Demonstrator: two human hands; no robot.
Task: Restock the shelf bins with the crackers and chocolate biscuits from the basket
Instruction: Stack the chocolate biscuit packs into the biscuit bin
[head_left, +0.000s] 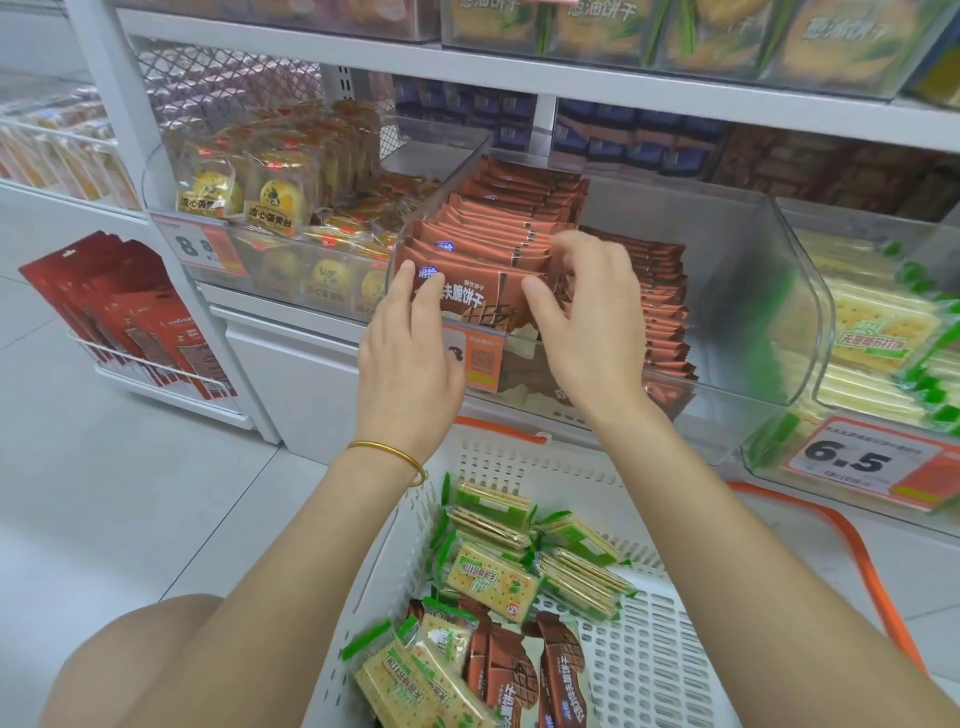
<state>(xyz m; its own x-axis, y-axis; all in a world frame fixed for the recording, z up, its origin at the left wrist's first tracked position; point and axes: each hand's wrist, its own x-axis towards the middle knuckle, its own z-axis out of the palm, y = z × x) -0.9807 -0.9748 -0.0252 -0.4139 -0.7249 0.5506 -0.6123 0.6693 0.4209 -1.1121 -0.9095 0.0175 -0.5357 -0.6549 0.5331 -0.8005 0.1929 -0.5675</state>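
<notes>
A clear shelf bin (727, 291) holds a row of brown chocolate biscuit packs (498, 218) standing on edge. My left hand (410, 353) and my right hand (592, 322) together grip the front brown pack (478, 299) at the bin's front, left fingers on its left end, right fingers on its right end. Below, a white plastic basket (649, 670) holds several green cracker packs (493, 577) and a few brown biscuit packs (511, 670). To the right, another clear bin (826, 374) contains green cracker packs (878, 338).
A bin of yellow pastry packs (270, 197) stands left of the biscuit bin. Price tags hang at the shelf front (862, 462). The basket has orange handles (872, 571). A floor rack of red boxes (130, 322) stands at the left. More stocked bins fill the shelf above.
</notes>
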